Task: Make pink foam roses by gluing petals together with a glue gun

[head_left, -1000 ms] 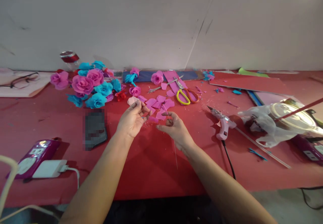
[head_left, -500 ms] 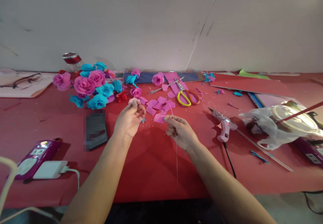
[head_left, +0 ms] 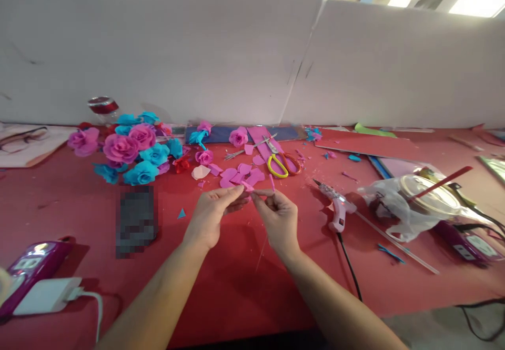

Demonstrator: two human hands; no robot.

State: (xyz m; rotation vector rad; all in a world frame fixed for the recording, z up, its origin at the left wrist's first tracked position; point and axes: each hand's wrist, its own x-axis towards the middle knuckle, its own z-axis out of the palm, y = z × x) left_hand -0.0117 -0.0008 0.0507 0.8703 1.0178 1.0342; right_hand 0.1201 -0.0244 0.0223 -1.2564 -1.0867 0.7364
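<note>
My left hand (head_left: 209,213) is closed, thumb and finger pinching one side of a pink paper petal (head_left: 248,186). My right hand (head_left: 279,218) pinches the petal's other side, so the two hands almost meet. A thin wire (head_left: 261,255) hangs below the right hand, and its pink-wrapped tip (head_left: 272,183) sticks up above the fingers. Just beyond the hands lie several loose pink petals (head_left: 229,175) and a pale petal-shaped piece (head_left: 200,172). Scissors (head_left: 278,165) with yellow and orange handles rest on a pink paper strip (head_left: 258,133).
Pink and blue paper flowers (head_left: 121,149) cluster at the back left, above a blurred-out phone (head_left: 137,218). To the right are a glue gun (head_left: 338,213) with a cord, a clear stick (head_left: 412,252) and a plastic bag (head_left: 381,197). A white charger (head_left: 47,296) sits front left.
My left hand has left the pale piece on the table and come right to the pink petal, which my right hand was holding with the wire. The view has tilted up and turned right.
</note>
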